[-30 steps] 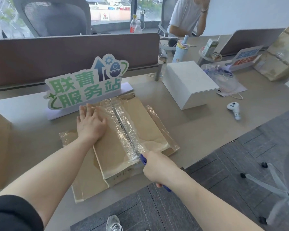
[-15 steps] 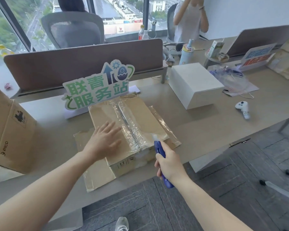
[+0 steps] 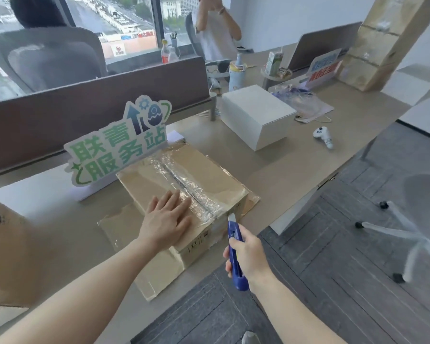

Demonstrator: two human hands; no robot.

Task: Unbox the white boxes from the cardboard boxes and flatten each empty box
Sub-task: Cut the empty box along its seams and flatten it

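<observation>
Blue plastic is gripped in the right hand [image 3: 246, 256]: a retractable blue utility knife [image 3: 236, 247], the fingers closed around its body and the short blade end pointed up at the near corner of the brown, tape-sealed cardboard box [image 3: 216, 175]. Just left of the knife, the left hand [image 3: 168, 219] is laid flat with fingers spread on the lid, pressed down beside the strip of crinkled clear tape [image 3: 189, 184] that runs along the centre seam away from both hands.

The box lies at the near edge of the grey bench [image 3: 296, 170], on top of an already flattened sheet of brown cardboard [image 3: 157, 281]. It is judged light but stiff, with flaps that would give under pressure; the glossy tape looks slippery, so the bare card beside the seam seems the better place to hold. The blade is probably best kept shallow, since a white box may lie just under the lid.

Beyond the left hand, a green and white cut-out sign [image 3: 117, 150] stands touching the box's far edge and may hinder the flaps from being opened. Farther right of the knife hand, well apart, a plain white box [image 3: 253, 115] and a small white controller [image 3: 323, 136] rest on the bench. A person in a white top [image 3: 216, 28] is seated past the divider.
</observation>
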